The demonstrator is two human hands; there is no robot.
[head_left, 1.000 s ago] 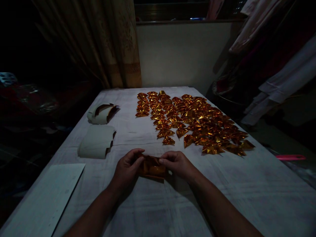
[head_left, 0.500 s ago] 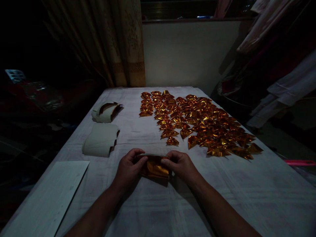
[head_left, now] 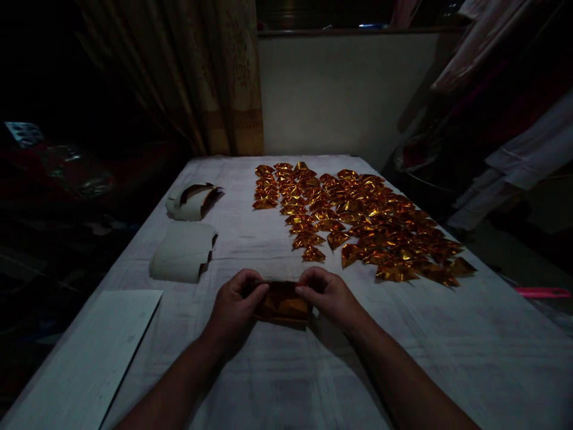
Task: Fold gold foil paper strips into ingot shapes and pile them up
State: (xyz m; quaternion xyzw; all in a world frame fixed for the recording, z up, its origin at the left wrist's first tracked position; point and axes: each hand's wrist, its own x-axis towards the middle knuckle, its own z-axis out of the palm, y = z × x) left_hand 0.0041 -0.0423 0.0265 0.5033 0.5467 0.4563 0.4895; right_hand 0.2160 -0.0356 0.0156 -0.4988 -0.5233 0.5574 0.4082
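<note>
Between my hands is a sheet of gold foil paper [head_left: 284,303], partly folded, near the middle of the table. My left hand [head_left: 237,300] pinches its upper left corner between thumb and fingers. At the upper right corner, my right hand [head_left: 326,294] grips it the same way. The sheet's top edge is stretched between the two pinches, and its lower part hangs toward me, close to the tablecloth. Beyond my hands, many folded gold foil ingots [head_left: 358,215] lie in rows on the far and right side of the table.
A pale cloth covers the table [head_left: 268,370]. On the left lie two curved pieces of whitish card [head_left: 182,254] and a flat white sheet or board [head_left: 89,352]. Behind are a curtain [head_left: 215,77] and a wall [head_left: 349,89]. Clothes [head_left: 523,149] hang at right.
Both hands keep hold of the foil paper's upper corners. The sheet's top edge has tilted slightly and its surface looks darker. The ingots stay where they were.
</note>
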